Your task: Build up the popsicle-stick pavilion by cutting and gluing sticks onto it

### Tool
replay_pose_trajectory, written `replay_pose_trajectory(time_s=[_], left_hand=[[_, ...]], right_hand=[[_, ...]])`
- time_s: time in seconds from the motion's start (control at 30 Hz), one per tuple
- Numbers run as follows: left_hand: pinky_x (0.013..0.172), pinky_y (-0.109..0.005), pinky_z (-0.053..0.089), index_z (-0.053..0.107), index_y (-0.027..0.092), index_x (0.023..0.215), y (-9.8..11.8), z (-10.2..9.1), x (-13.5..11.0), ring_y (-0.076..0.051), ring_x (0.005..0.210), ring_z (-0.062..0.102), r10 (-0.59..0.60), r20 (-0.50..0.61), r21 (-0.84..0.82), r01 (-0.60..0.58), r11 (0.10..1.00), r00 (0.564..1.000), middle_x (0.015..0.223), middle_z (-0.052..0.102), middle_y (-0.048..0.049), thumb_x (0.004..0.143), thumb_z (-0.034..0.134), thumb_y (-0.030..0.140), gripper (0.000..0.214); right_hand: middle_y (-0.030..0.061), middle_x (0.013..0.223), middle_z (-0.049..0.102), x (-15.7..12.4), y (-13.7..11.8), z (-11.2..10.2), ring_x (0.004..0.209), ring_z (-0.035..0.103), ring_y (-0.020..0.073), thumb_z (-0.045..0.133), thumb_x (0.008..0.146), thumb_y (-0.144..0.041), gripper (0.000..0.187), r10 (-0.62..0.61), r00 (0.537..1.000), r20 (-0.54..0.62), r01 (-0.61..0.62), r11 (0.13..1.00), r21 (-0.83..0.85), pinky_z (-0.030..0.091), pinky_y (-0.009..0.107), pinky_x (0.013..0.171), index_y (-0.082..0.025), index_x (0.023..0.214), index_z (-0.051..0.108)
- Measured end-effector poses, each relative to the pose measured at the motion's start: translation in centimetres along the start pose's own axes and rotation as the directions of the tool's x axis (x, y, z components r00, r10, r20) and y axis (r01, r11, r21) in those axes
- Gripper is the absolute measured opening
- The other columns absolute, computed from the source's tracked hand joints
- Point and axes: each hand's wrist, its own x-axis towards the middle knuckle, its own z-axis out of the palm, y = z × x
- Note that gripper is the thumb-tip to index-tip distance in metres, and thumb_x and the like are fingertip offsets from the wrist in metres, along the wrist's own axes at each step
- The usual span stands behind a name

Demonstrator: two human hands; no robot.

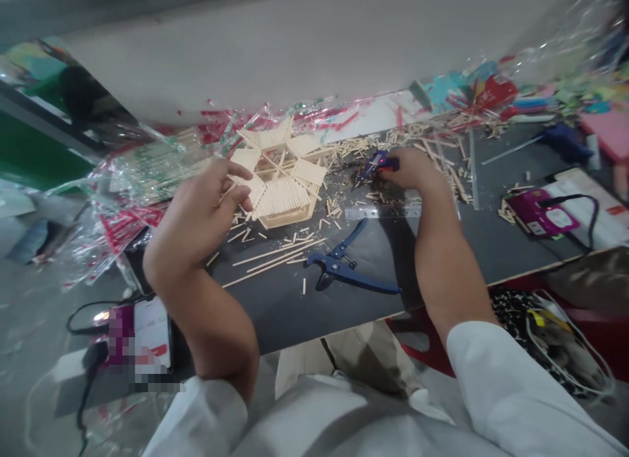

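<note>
My left hand (196, 211) is at the left side of a star-shaped model (285, 195) built of thin pale wooden sticks. Its thumb and fingers are curved and apart at the edge of a side panel; whether they touch it I cannot tell. To the right of the model, my right hand (411, 169) is closed round a small blue glue gun (376, 164) with a red light. The glue gun points left, low over scattered stick scraps. A steel ruler (383, 212) lies just below it. Blue hand cutters (344, 264) lie spread on the dark table, beside several long sticks (275, 257).
Bundled sticks in clear plastic (171, 162) lie at the left. Short stick pieces (354, 149) are heaped behind the model. At the right are a second blue glue gun (565, 143), a clear glue stick (474, 169) and a purple device (540, 211) with a black cable.
</note>
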Motion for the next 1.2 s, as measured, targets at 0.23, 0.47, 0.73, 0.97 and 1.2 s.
replay_pose_trajectory(time_s=[0.23, 0.47, 0.73, 0.97, 1.2], left_hand=[[0.086, -0.034, 0.046, 0.067, 0.019, 0.120, 0.6, -0.3, -0.1, -0.019, 0.083, 0.069, 0.018, 0.065, 0.004, -0.018, 1.000, 0.998, 0.082, 0.079, -0.0013, 0.102, 0.049, 0.033, 0.029], [0.086, -0.034, 0.045, 0.071, 0.021, 0.117, 1.0, -0.1, 0.1, -0.020, 0.082, 0.067, -0.009, 0.063, 0.049, 0.006, 0.999, 0.998, 0.081, 0.080, 0.0005, 0.102, 0.053, 0.032, 0.026], [0.090, -0.033, 0.044, 0.071, 0.021, 0.112, 0.7, 0.3, 0.4, -0.022, 0.091, 0.070, 0.020, 0.076, 0.106, -0.028, 0.994, 0.997, 0.085, 0.080, -0.0008, 0.103, 0.051, 0.028, 0.023], [0.091, -0.035, 0.044, 0.069, 0.020, 0.116, 0.9, 0.1, 0.5, -0.023, 0.094, 0.069, -0.014, 0.120, 0.151, -0.004, 0.988, 0.993, 0.087, 0.081, -0.0015, 0.104, 0.047, 0.028, 0.027], [0.093, -0.037, 0.048, 0.070, 0.028, 0.108, 1.1, 0.4, 0.7, -0.026, 0.088, 0.071, -0.054, 0.118, 0.116, 0.040, 0.992, 0.992, 0.078, 0.074, 0.0009, 0.101, 0.051, 0.034, 0.021]], right_hand=[[0.0249, 0.129, 0.072, -1.8, -1.5, -5.8, 0.114, 0.070, 0.0331, 0.069, 0.098, -0.037, 0.052, 0.066, 0.944, -0.323, -0.011, 0.986, 0.169, 0.052, 0.044, 0.094, -0.010, 0.140, 0.054], [0.0112, 0.109, 0.074, -5.6, -9.4, -8.9, 0.099, 0.071, 0.0323, 0.086, 0.084, -0.038, 0.044, -0.194, 0.925, -0.327, 0.257, 0.952, 0.164, 0.054, 0.044, 0.086, -0.023, 0.115, 0.057], [0.0157, 0.120, 0.071, -5.3, -11.7, -8.3, 0.106, 0.067, 0.0343, 0.066, 0.094, -0.029, 0.017, -0.434, 0.888, -0.149, 0.430, 0.901, -0.058, 0.051, 0.045, 0.086, -0.025, 0.106, 0.056], [0.0149, 0.113, 0.073, -4.8, -11.5, -7.9, 0.103, 0.068, 0.0338, 0.058, 0.093, -0.025, 0.010, -0.453, 0.885, -0.108, 0.444, 0.890, -0.101, 0.048, 0.044, 0.082, -0.028, 0.097, 0.050], [0.0162, 0.119, 0.074, -5.1, -11.8, -8.3, 0.112, 0.068, 0.0376, 0.056, 0.094, -0.025, 0.008, -0.454, 0.886, -0.097, 0.440, 0.888, -0.135, 0.048, 0.047, 0.089, -0.028, 0.101, 0.052]])
